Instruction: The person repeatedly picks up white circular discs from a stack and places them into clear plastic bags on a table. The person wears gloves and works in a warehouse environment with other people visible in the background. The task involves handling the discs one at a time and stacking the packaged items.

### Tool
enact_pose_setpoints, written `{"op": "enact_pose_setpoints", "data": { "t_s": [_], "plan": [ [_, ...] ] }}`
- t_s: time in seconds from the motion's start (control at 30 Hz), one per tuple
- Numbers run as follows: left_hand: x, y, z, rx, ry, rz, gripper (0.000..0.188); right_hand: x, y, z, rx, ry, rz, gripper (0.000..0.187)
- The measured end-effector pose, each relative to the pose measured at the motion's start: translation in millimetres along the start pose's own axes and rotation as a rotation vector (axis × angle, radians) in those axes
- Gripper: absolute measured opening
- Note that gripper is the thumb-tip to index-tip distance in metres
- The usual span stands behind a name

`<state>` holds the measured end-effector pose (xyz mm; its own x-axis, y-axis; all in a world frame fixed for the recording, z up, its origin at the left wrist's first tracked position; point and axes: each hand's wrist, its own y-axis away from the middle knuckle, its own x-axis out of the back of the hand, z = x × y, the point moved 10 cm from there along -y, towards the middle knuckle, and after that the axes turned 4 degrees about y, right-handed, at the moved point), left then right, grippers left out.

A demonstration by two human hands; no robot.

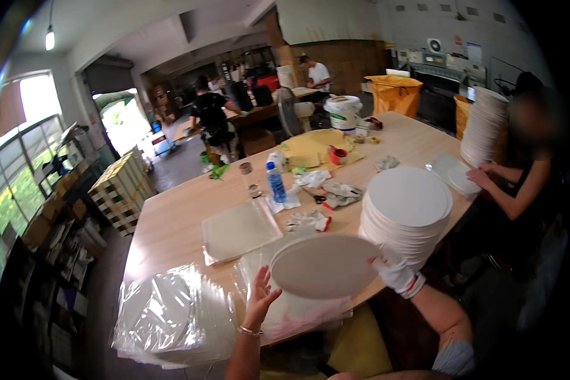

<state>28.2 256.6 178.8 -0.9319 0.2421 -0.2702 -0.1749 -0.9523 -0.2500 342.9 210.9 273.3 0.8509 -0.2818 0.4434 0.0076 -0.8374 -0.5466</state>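
A round white board (323, 266) is held tilted above the near edge of the table. My right hand (394, 271), in a white work glove with a red-trimmed cuff, grips its right edge; the fingertips are slightly blurred. Bare and with its fingers spread, my left hand (259, 299) is just beside the board's left edge and holds nothing. Beneath the board lie clear plastic bags (285, 320). A tall stack of round white boards (406, 202) stands to the right of the held one.
Wrapped discs in shiny plastic (164, 310) lie at the near left, with a pile of flat clear bags (240, 231) behind. Farther in are a blue-capped bottle (275, 182), gloves (342, 195), scissors (315, 196) and a white bucket (343, 114). A co-worker (519, 164) handles discs at right.
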Motion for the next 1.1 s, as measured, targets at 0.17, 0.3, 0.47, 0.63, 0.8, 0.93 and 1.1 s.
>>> {"op": "enact_pose_setpoints", "data": {
  "t_s": [0.17,0.3,0.47,0.63,0.8,0.93,1.1],
  "plan": [
    [70,41,-41,0.086,0.028,0.202,0.047,-124,26,51,-0.148,-0.159,-0.286,0.026],
    [81,61,-32,-0.108,-0.245,0.389,0.043,-144,19,30,-0.065,-0.209,-0.273,0.030],
    [91,72,-42,-0.144,-0.168,0.470,0.042,-152,26,55,0.021,0.031,-0.401,0.024],
    [102,62,-63,-0.168,-0.156,0.413,0.044,-146,24,65,0.099,0.376,-0.498,0.025],
    [52,65,-2,-0.397,-0.857,0.348,0.054,-122,23,37,0.152,0.230,-0.358,0.009],
    [26,66,-65,-0.108,-1.251,-0.021,0.046,-66,54,73,0.291,0.520,-0.184,0.012],
    [21,57,-132,0.049,-1.579,-0.263,0.017,-20,118,94,-0.710,-0.632,-0.170,0.036]
  ]
}}
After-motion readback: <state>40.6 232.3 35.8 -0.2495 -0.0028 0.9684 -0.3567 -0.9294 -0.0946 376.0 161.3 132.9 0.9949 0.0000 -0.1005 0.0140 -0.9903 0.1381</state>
